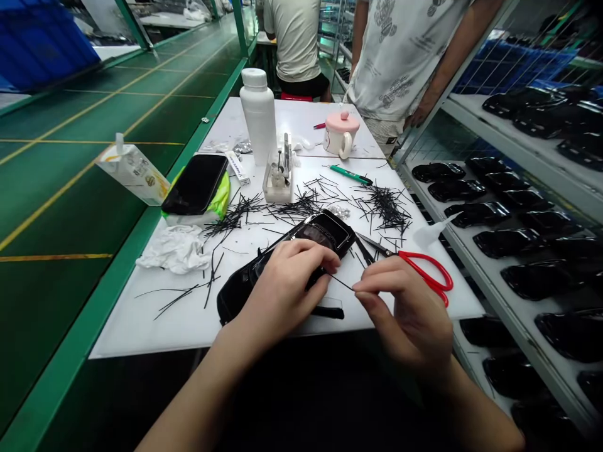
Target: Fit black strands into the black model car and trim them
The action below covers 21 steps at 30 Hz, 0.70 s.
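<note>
A glossy black plastic car-shaped shell (325, 231) lies on the white table (141, 320) in front of me. My left hand (289, 276) rests on top of it with fingers curled, gripping its near side. My right hand (405, 307) is closed in a pinch on a thin black strip (340, 282) that runs from its fingertips to the shell under my left fingers. Red-handled scissors (426, 271) lie just beyond my right hand.
Several black strips (384, 207) litter the table. Also there: crumpled tissue (175, 248), a black phone (195, 183), a white bottle (258, 114), a small tool tray (279, 177), a green pen (351, 175), a pink-lidded cup (341, 133). Shelves of black shells (518, 242) stand right. Two people stand behind.
</note>
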### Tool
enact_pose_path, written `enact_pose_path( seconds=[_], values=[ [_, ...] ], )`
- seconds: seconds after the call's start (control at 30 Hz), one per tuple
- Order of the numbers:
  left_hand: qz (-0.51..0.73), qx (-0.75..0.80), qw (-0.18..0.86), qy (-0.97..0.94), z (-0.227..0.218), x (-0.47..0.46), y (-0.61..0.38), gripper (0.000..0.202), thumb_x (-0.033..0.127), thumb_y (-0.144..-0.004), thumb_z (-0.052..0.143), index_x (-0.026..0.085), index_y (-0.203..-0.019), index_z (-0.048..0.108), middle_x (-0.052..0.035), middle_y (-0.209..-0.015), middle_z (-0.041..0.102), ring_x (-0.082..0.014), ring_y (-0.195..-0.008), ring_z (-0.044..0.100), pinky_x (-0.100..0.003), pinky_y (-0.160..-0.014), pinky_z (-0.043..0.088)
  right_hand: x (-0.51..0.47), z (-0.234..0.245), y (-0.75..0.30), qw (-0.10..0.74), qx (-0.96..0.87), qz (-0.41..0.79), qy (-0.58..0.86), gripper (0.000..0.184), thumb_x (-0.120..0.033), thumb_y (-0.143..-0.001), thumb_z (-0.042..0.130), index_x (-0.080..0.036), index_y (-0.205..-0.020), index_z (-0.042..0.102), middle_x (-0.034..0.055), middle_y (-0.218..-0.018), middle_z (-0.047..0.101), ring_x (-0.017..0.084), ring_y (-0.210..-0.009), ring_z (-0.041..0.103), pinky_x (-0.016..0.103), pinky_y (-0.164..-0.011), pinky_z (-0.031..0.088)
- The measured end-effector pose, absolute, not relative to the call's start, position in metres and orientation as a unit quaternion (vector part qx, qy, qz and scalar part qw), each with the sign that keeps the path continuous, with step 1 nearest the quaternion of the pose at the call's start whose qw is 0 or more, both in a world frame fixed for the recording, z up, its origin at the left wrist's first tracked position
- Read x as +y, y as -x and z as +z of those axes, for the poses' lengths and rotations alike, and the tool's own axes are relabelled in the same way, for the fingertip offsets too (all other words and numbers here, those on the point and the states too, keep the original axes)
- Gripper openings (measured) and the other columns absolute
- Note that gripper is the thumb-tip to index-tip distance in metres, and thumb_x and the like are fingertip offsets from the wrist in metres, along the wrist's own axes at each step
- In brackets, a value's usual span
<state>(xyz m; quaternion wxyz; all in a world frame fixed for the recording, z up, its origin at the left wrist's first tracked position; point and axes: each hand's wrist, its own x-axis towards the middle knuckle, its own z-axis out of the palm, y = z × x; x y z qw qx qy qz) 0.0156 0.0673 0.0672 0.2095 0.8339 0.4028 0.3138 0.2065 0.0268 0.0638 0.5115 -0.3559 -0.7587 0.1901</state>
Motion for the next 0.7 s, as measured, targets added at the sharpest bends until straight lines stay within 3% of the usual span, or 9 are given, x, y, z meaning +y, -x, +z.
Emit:
enact_pose_path(
  seconds=[0.23, 0.5, 0.6, 0.7],
  values=[
    [0.294, 0.427, 0.220, -0.826, 0.064, 0.071, -0.009, 0.020, 0.009, -0.088, 0.057, 0.022, -0.102, 0.063, -0.0021, -0.104, 0.065, -0.0185, -0.109, 0.056, -0.033, -0.096, 0.046, 0.024, 0.057, -0.211, 0.527, -0.732, 0.233, 0.365, 0.021, -0.003, -0.089, 0.058, -0.020, -0.101, 0.061, 0.0033, -0.087, 0.060, 0.016, -0.080, 0.057, 0.030, -0.064, 0.047],
    [0.284, 0.441, 0.193, -0.829, 0.063, 0.071, -0.012, 0.012, 0.012, -0.092, 0.057, 0.022, -0.095, 0.063, -0.0018, -0.098, 0.067, -0.0183, -0.101, 0.058, -0.034, -0.091, 0.044, 0.028, 0.054, -0.214, 0.543, -0.691, 0.286, 0.382, 0.024, -0.003, -0.091, 0.056, -0.021, -0.106, 0.063, 0.0020, -0.089, 0.062, 0.014, -0.080, 0.059, 0.028, -0.066, 0.050],
    [0.292, 0.447, 0.199, -0.822, 0.061, 0.071, -0.012, 0.010, 0.013, -0.092, 0.058, 0.021, -0.096, 0.062, -0.0016, -0.097, 0.067, -0.0181, -0.098, 0.058, -0.034, -0.090, 0.045, 0.041, 0.044, -0.215, 0.471, -0.723, 0.279, 0.421, 0.029, -0.009, -0.093, 0.058, -0.023, -0.118, 0.059, 0.0040, -0.097, 0.064, 0.015, -0.079, 0.060, 0.029, -0.066, 0.052],
    [0.295, 0.446, 0.183, -0.825, 0.060, 0.071, -0.013, 0.009, 0.013, -0.092, 0.057, 0.020, -0.096, 0.060, -0.0012, -0.096, 0.067, -0.0176, -0.098, 0.058, -0.033, -0.090, 0.045, 0.055, 0.033, -0.209, 0.385, -0.784, 0.241, 0.422, 0.025, -0.019, -0.092, 0.064, -0.021, -0.117, 0.060, 0.0056, -0.099, 0.066, 0.016, -0.079, 0.060, 0.029, -0.067, 0.051]
  ],
)
